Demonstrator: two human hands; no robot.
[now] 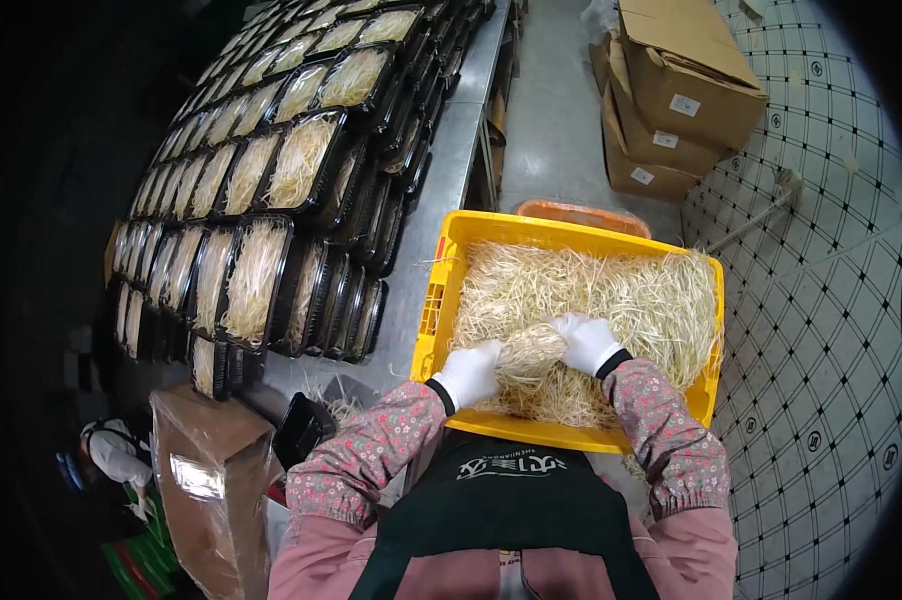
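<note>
In front of me a yellow plastic crate (433, 345) is filled with pale, thin bean sprouts (631, 300). My left hand (468, 374), in a white glove, is closed on one end of a bunch of sprouts (532, 350). The other end of that bunch is gripped by my right hand (587, 342), gloved in white too. The bunch lies level between both hands, just over the sprouts at the crate's near side. My fingertips are partly buried in the strands.
Many black trays of sprouts (301, 160) are stacked on the metal table (441, 150) to the left. Cardboard boxes (686, 90) stand at the far right. An orange tub (583, 215) sits behind the crate. At lower left are a wrapped carton (211, 490) and another person (116, 450).
</note>
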